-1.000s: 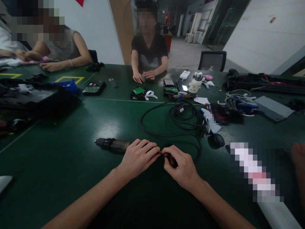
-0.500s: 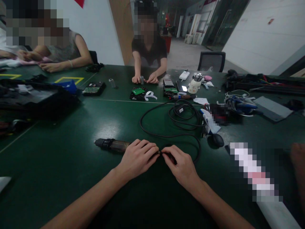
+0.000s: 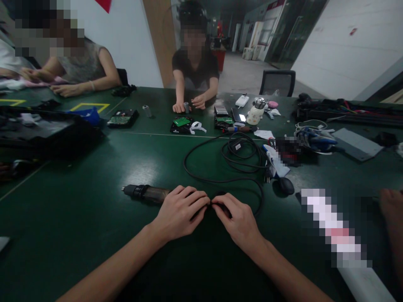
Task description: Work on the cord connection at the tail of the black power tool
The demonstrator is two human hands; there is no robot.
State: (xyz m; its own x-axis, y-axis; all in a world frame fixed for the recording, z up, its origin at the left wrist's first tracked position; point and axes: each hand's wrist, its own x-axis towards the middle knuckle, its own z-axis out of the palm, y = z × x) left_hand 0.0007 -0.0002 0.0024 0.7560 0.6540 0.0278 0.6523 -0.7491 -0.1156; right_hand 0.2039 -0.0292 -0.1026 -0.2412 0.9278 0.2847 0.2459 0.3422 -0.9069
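An electric screwdriver (image 3: 154,193) with a brown see-through body and a black front end lies on the green table, its tip to the left. My left hand (image 3: 184,209) is closed over its rear part, which the fingers hide. Close by on the right, my right hand (image 3: 237,218) pinches the end of a black cable (image 3: 262,193), and the fingers cover its connector. Both hands' fingertips nearly meet; whether the connector sits in the screwdriver is hidden. Beyond the hands the cable lies in loose coils.
A black computer mouse (image 3: 285,186) and a long pale strip (image 3: 362,274) are on the right. Opened drives with green boards (image 3: 181,121), a second screwdriver (image 3: 241,129) and a phone (image 3: 238,115) lie farther back. A co-worker (image 3: 195,67) sits opposite; another sits at left.
My fingertips have drawn slightly closer, and the small metallic bit between them is now hidden. The co-worker opposite has lifted one hand a little. The view has shifted slightly.
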